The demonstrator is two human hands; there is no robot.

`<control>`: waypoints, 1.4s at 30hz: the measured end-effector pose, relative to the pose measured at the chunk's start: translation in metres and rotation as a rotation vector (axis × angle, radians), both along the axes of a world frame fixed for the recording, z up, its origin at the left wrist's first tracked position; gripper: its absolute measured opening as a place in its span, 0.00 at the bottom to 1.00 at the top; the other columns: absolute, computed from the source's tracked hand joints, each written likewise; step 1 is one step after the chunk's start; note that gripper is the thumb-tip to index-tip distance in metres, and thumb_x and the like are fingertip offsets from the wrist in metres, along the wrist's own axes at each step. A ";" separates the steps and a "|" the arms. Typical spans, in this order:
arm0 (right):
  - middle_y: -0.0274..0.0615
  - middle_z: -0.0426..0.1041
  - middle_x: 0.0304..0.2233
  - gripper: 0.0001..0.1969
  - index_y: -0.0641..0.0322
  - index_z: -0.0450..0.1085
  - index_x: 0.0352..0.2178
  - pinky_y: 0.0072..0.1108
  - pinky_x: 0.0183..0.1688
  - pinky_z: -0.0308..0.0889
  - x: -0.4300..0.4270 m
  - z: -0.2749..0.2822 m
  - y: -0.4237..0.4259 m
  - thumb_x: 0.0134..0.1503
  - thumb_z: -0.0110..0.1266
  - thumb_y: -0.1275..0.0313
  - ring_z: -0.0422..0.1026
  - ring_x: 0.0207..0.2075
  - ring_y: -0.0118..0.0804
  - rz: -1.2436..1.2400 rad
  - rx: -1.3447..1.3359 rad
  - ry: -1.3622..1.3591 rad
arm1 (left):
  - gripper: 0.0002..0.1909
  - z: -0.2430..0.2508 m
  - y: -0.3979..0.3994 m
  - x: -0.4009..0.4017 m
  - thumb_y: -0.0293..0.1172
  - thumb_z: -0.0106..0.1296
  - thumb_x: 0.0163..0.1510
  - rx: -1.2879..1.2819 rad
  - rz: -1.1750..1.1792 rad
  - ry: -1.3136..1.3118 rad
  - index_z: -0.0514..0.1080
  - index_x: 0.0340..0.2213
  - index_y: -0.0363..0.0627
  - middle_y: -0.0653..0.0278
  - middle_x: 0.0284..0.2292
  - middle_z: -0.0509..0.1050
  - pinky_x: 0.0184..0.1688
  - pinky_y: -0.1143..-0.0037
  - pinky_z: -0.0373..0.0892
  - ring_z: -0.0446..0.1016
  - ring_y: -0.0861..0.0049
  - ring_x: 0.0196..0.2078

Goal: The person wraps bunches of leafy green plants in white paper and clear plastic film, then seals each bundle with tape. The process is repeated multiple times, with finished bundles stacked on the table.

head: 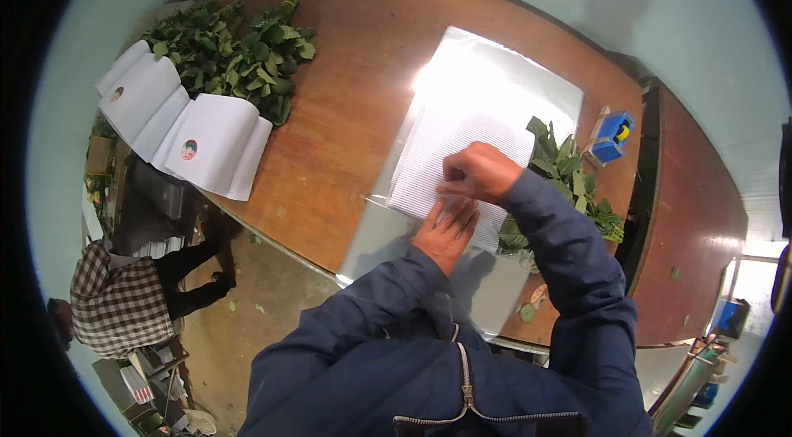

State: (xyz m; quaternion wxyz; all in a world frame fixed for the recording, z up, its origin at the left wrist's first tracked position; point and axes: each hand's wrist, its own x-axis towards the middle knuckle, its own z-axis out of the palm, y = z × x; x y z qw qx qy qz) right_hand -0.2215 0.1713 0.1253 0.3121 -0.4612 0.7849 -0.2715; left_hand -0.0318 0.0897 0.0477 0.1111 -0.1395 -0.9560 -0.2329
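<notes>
Ribbed white sheets [427,171] lie over a glossy clear plastic sheet [513,66] on the wooden table. My left hand [448,233] rests on the near edge of the ribbed sheets with its fingers spread. Just above it is my right hand [479,174], its fingers curled and thumb near the forefinger; a bit of clear film seems to be between them, though this is hard to tell. A bundle of leafy green stems [569,174] lies to the right, partly behind my right sleeve.
Leafy stem bundles [247,53] lie at the table's far left beside white paper wraps [210,134] bearing round stickers. A blue tape dispenser [609,137] stands at right. Another person in a checked jacket [124,307] is at lower left. A second red-brown table [687,208] adjoins at right.
</notes>
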 end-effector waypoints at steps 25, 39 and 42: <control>0.59 0.68 0.53 0.28 0.70 0.63 0.54 0.38 0.58 0.60 -0.020 -0.101 0.141 0.60 0.56 0.60 0.65 0.56 0.58 -0.678 -0.171 0.410 | 0.08 -0.169 -0.104 -0.026 0.24 0.62 0.48 1.005 0.614 -0.856 0.77 0.32 0.34 0.62 0.27 0.79 0.34 0.74 0.74 0.76 0.77 0.29; 0.59 0.68 0.51 0.28 0.72 0.63 0.52 0.40 0.55 0.61 -0.022 -0.101 0.150 0.55 0.61 0.64 0.66 0.53 0.61 -0.673 -0.268 0.412 | 0.26 -0.152 -0.107 -0.289 0.42 0.62 0.53 0.771 0.178 -0.824 0.74 0.46 0.33 0.54 0.39 0.79 0.45 0.78 0.72 0.77 0.70 0.43; 0.60 0.68 0.51 0.30 0.72 0.63 0.53 0.40 0.56 0.60 -0.017 -0.098 0.141 0.55 0.62 0.63 0.65 0.54 0.61 -0.660 -0.235 0.413 | 0.27 -0.133 -0.105 -0.316 0.37 0.66 0.48 1.123 0.143 -1.053 0.74 0.47 0.34 0.53 0.40 0.79 0.41 0.76 0.74 0.79 0.71 0.38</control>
